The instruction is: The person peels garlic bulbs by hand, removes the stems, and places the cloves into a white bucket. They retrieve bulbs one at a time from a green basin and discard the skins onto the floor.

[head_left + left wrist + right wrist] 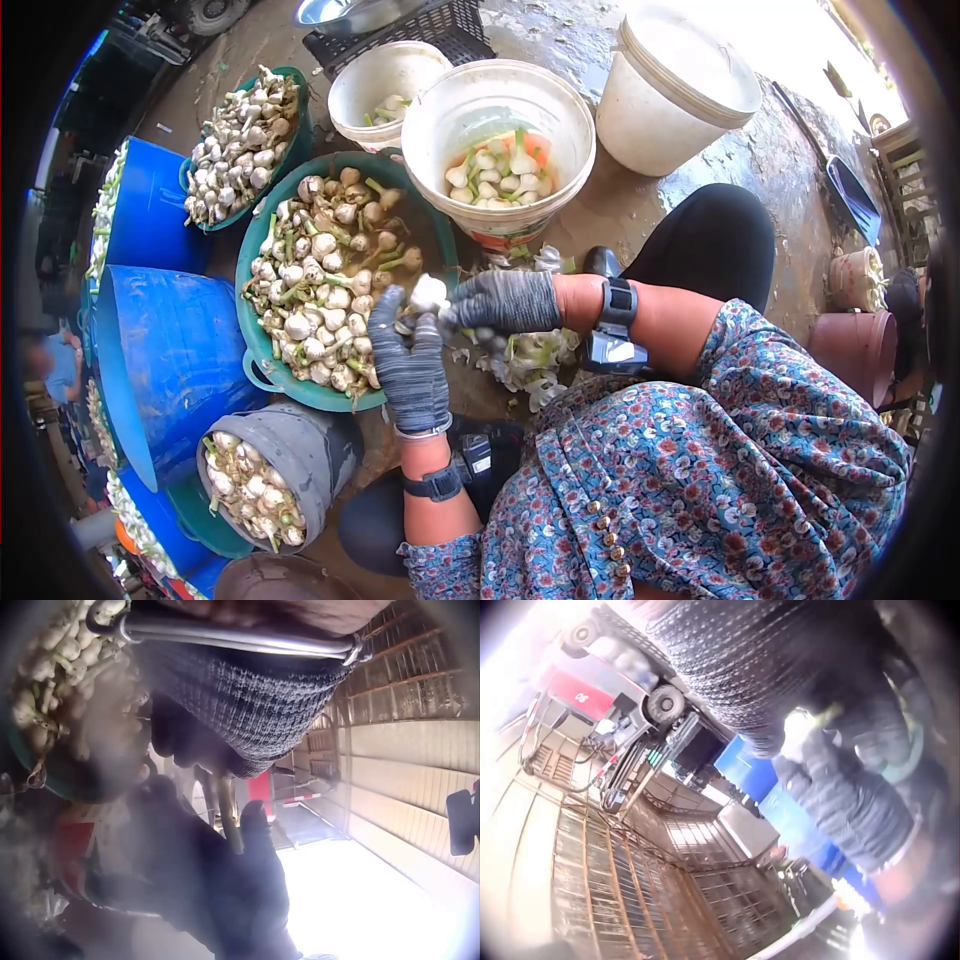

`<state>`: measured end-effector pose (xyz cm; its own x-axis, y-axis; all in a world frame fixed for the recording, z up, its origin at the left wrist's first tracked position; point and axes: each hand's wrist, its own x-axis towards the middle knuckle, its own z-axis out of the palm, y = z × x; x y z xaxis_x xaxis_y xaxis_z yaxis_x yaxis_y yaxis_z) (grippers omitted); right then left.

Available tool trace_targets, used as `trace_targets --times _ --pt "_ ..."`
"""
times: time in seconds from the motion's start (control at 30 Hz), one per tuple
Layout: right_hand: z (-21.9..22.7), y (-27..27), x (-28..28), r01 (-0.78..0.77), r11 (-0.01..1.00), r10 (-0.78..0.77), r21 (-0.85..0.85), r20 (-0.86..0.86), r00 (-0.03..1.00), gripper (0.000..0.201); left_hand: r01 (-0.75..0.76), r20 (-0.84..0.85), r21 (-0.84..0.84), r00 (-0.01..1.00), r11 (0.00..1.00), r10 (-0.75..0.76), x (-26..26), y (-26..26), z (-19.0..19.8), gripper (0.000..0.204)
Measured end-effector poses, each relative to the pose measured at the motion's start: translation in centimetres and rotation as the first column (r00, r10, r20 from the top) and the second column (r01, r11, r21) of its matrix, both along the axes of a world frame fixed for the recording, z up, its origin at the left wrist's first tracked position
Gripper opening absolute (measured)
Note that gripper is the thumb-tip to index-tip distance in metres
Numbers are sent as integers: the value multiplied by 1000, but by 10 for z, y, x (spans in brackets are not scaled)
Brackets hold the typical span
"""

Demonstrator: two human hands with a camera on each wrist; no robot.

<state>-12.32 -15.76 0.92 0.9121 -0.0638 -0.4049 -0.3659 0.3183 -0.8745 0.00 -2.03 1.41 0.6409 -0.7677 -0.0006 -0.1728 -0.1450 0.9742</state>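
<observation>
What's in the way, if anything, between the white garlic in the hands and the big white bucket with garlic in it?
Nothing loose that I can see. Only the rim of the white bucket stands before the garlic bulb, so it would probably need lifting over.

2 ribbed grey gloves [412, 382] — plus a floral garment [690, 450] — show.

I had a lidded bucket [680, 95] standing on the wet floor [560, 40] ahead of me. To its right I saw a dustpan [852, 200], and farther right a slatted frame [905, 170]. A maroon pail [852, 350] also stood right of the bucket, but nearer to me. Well to the bucket's left were a black crate [450, 38], then a metal bowl [350, 14] and a wheel [215, 10].
</observation>
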Motion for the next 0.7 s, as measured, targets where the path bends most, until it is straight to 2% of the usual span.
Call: trace_targets --times 0.03,0.1,0.13,0.2,0.23,0.27,0.3,0.33,0.37,0.4,0.43,0.47,0.53,0.57,0.63,0.67,0.7 --pt "0 0 3 201 979 -202 20 54 978 36 -79 11 -39 997 996 80 6 4 -2 42" --pt "3 -4 12 557 829 -558 39 99 824 30 -232 -33 -121 973 965 230 21 13 -3 40" --pt "1 -8 16 678 698 -716 232 202 668 32 -242 -37 -120 970 963 239 25 19 -3 40" --pt "7 -17 29 689 630 -767 358 144 626 35 -376 -269 -132 904 917 332 31 28 4 39" --pt "1 -17 38 666 691 -719 283 173 673 43 -400 -279 -106 891 911 359 30 27 8 35" --pt "-3 -17 53 642 761 -649 99 112 752 34 -405 -282 -107 888 908 363 32 28 5 35" --pt "-18 -16 71 578 802 -562 -152 138 816 35 -398 -284 -91 889 913 359 34 29 1 33" --pt "-38 -15 88 480 784 -466 -393 138 874 36 -391 -285 -74 890 918 356 35 31 -2 31" --pt "-56 -18 104 474 789 -459 -392 139 878 36 -362 -310 -22 889 932 338 35 29 7 34" --pt "-75 -23 121 347 692 -385 -633 83 919 37 -369 -324 -46 885 928 335 34 28 8 33" --pt "-93 -28 138 195 539 -326 -819 10 945 39 -348 -305 -65 900 935 313 35 29 7 33" --pt "-111 -33 152 72 566 -311 -821 -132 941 45 -324 -285 -82 914 942 290 35 31 7 32" --pt "-151 -28 172 -77 554 -240 -829 -247 939 50 -332 -291 -73 909 941 298 40 31 6 32" --pt "-169 -26 180 -79 554 -233 -828 -245 941 50 -341 -317 -61 898 938 306 43 32 2 32" --pt "-190 -25 189 -382 505 -109 -774 -496 861 50 -380 -409 -29 849 925 336 47 33 -3 34" --pt "-189 -22 187 -392 504 -101 -770 -503 858 50 -387 -414 -24 843 922 344 49 33 -7 34" --pt "-187 -20 183 -147 593 -252 -792 -356 900 50 -415 -460 -14 811 910 363 51 33 -15 35"
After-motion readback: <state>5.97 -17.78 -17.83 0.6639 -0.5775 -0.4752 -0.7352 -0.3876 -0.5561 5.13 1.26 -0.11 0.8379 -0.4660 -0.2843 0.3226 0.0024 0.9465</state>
